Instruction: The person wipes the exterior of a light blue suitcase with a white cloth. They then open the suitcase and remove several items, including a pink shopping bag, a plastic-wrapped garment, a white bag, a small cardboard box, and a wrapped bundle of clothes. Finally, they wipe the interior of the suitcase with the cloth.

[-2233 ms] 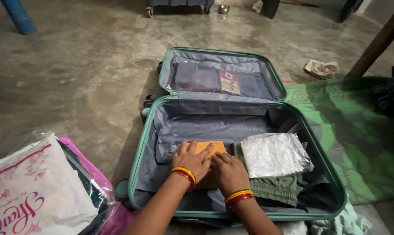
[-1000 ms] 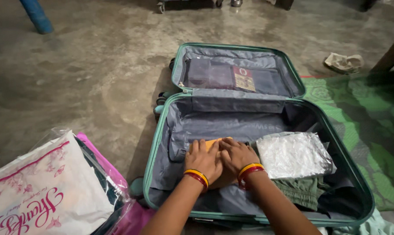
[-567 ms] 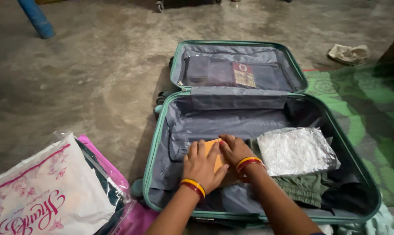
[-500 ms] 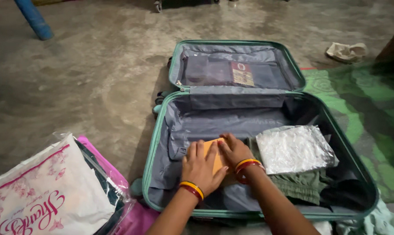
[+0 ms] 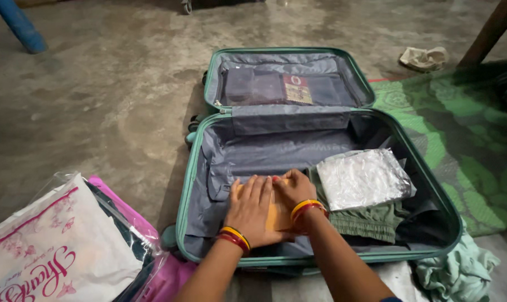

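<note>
- Orange flat cardboard packet [image 5: 277, 215] lies in our open teal hard-shell suitcase [image 5: 197, 162], left of the folded green cloth [image 5: 365, 221]; its long axis is mostly hidden.
- Our left hand [image 5: 252, 210] and right hand [image 5: 294, 189] press flat on it, fingers spread.

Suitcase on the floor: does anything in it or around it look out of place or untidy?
Mostly tidy. Both hands press a flat orange packet in the suitcase. Only a crumpled pale green cloth lies loose outside its near right corner.
</note>
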